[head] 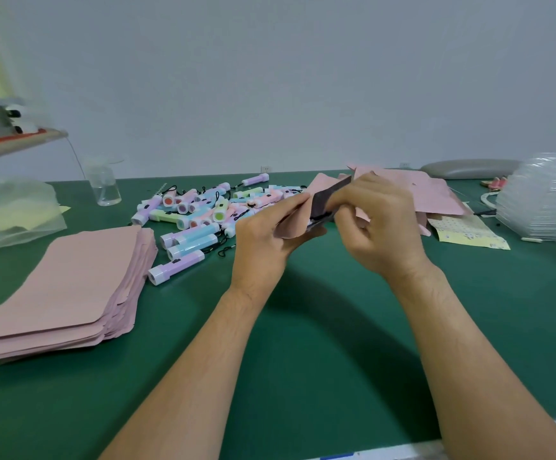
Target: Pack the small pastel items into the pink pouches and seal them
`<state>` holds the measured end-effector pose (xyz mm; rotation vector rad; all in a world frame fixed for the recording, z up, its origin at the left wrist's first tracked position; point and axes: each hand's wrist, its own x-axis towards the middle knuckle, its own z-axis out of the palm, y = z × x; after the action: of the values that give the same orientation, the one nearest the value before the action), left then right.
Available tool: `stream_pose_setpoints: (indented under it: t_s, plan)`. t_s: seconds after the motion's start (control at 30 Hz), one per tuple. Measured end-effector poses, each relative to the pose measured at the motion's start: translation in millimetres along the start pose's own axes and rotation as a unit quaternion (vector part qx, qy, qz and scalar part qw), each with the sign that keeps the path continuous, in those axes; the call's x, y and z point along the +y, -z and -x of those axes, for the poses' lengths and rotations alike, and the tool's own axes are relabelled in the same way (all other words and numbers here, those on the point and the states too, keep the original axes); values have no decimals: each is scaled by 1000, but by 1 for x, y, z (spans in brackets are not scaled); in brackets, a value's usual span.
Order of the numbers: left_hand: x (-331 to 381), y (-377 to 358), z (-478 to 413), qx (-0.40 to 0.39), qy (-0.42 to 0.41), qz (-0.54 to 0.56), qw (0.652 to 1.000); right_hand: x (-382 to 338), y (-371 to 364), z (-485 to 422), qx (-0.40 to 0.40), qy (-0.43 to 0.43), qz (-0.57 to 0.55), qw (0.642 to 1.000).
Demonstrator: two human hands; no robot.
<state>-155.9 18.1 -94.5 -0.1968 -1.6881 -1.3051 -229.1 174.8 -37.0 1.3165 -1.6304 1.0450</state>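
- Two hands were raised above the green worktop (303,343), and one pink pouch (291,227) was held between them, clear of the surface.
- The grip of the left hand (266,237) was pinched on the pink wall of the pouch. The grip of the right hand (379,224) was curled at its dark open mouth.
- A small item with a black cord seemed to be partly inside, but this could not be told surely.
- The cord could be caught in the closing strip, and the seal would then be left incomplete.
- The thin, flexible wall could be creased if it was squeezed too hard.
- The pastel items (200,214), smooth plastic cylinders with white ends, were heaped just behind the left hand and could be rolled away by a careless arm.
- The stack of pouches (71,287), flat, matte and round-cornered, was placed at the left and could easily be pushed askew.
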Motion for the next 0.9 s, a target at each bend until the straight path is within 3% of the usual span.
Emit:
stream_pose_setpoints:
  t_s: [0.1, 0.23, 0.4, 0.53, 0.77, 0.9]
  plan:
    - [-1, -1, 2, 2, 36, 44, 998, -7, 0, -2, -113, 2, 110, 987]
    - [-6, -1, 2, -12, 56, 40, 998, -18, -8, -4, -253, -79, 258, 929]
    - [-10, 3, 3, 5, 32, -21, 999, -17, -7, -3, -226, -182, 33, 956]
    - [-10, 2, 3, 7, 24, -10, 1000, -20, -4, -3, -237, -168, -63, 955]
    - [-11, 4, 2, 12, 22, -14, 1000, -22, -2, -3, -319, -235, -137, 908]
    - [-14, 4, 2, -4, 10, -56, 998, -17, -1, -4, -313, -230, -78, 918]
